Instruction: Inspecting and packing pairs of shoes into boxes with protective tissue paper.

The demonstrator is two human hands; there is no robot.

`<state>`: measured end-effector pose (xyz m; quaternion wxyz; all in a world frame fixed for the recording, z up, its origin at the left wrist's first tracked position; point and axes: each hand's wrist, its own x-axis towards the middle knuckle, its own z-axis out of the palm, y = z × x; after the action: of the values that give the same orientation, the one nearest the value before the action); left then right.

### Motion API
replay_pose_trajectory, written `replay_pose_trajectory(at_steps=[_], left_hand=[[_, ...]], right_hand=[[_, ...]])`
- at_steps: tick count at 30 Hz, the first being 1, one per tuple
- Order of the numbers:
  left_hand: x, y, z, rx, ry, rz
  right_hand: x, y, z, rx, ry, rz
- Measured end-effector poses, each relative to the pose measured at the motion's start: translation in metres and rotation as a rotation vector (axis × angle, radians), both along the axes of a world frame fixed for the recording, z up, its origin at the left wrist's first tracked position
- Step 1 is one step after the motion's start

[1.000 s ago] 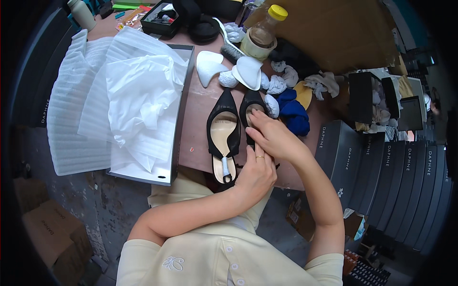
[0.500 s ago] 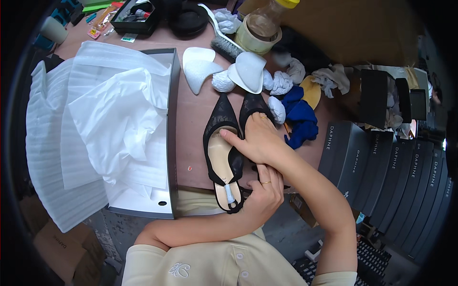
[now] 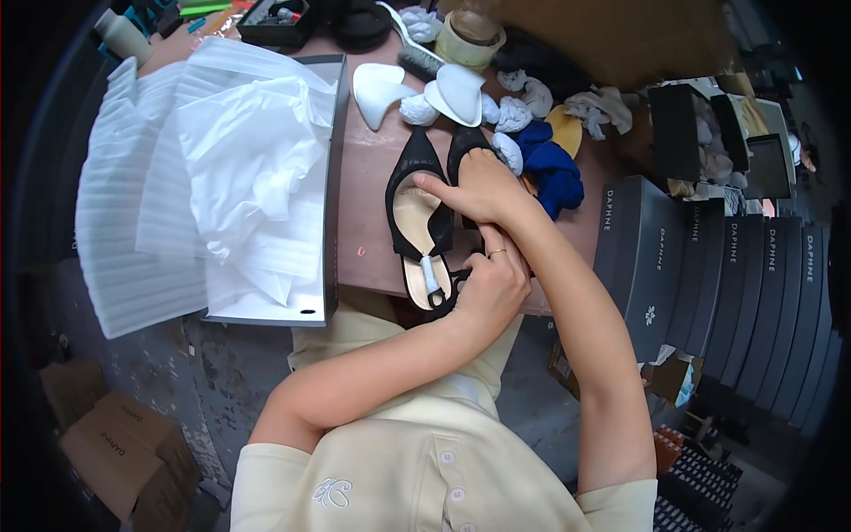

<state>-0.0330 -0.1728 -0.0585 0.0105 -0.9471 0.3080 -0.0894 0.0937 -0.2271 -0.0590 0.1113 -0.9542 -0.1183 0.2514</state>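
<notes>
Two black pointed slingback shoes with lacy toes and beige insoles lie side by side, toes pointing away. The left shoe [image 3: 417,215] shows fully, with a pale blue-white wrap on its heel strap. My right hand [image 3: 483,184] grips the front of the right shoe [image 3: 467,140], its fingers reaching into the toe opening and their tips hidden. Its thumb stretches over the left shoe's insole. Beneath my right wrist, my left hand [image 3: 493,277] curls closed around the right shoe's heel end, which is mostly hidden by my hands.
An open box [image 3: 332,186] with white tissue [image 3: 257,177] and foam sheet [image 3: 111,204] lies left. Beyond the shoes are white shaped inserts [image 3: 456,93], paper wads [image 3: 512,115], a brush [image 3: 420,62], tape roll [image 3: 470,44] and blue cloth [image 3: 554,168]. Dark shoeboxes [image 3: 638,257] line the right.
The view has shifted, so the table sits higher and more of my shirt shows. My hands stay at the right shoe, the left one still curled at its heel.
</notes>
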Motion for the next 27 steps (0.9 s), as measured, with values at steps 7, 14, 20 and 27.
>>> replay_pose_trajectory(at_steps=[7,14,20,27], left_hand=[[0.0,0.001,0.0,-0.063,0.111,0.006],[0.016,0.045,0.047,-0.537,0.189,-0.122],[0.132,0.121,0.051,-0.354,0.095,0.218],[0.257,0.117,0.003,0.075,0.198,0.319]], right_hand=[[-0.019,0.001,0.056,-0.047,0.138,0.119],[0.021,-0.069,0.005,0.071,-0.87,0.25],[0.067,-0.054,-0.002,-0.06,-0.845,0.558],[0.084,-0.035,-0.001,0.052,-1.053,0.748]])
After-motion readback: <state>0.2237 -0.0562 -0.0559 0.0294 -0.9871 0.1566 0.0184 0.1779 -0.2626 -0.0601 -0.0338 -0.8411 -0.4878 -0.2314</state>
